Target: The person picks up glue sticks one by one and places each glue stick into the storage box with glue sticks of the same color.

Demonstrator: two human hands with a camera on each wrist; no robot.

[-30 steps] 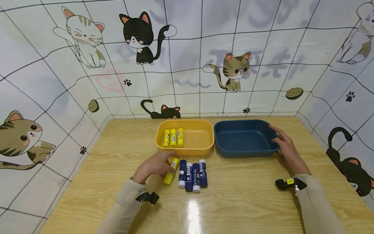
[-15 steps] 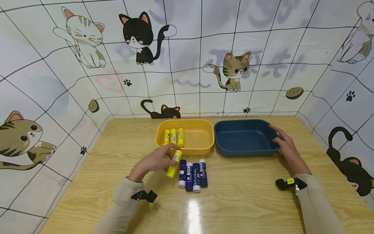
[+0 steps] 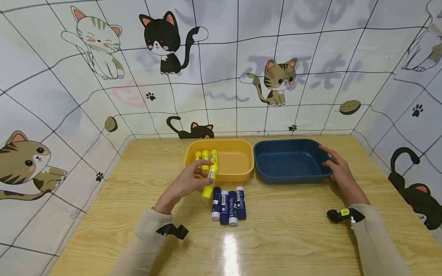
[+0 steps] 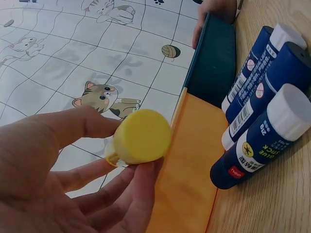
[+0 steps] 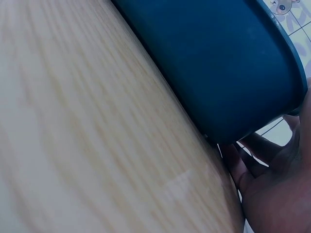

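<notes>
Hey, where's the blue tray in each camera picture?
Head: blue tray right of centre, beside the yellow tray.
Left wrist: blue tray at the top, right of centre.
Right wrist: blue tray at upper right.
Shared landmark: the right hand, at the tray's end.

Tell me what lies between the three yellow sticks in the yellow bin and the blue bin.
In the head view, between the yellow sticks and the blue bin lie only the yellow bin's bare right part and its right wall.

We are losing ends of 2 yellow sticks point(image 3: 205, 155) behind the left hand point(image 3: 185, 183), the held stick's point(image 3: 210, 177) print being illegible.
</notes>
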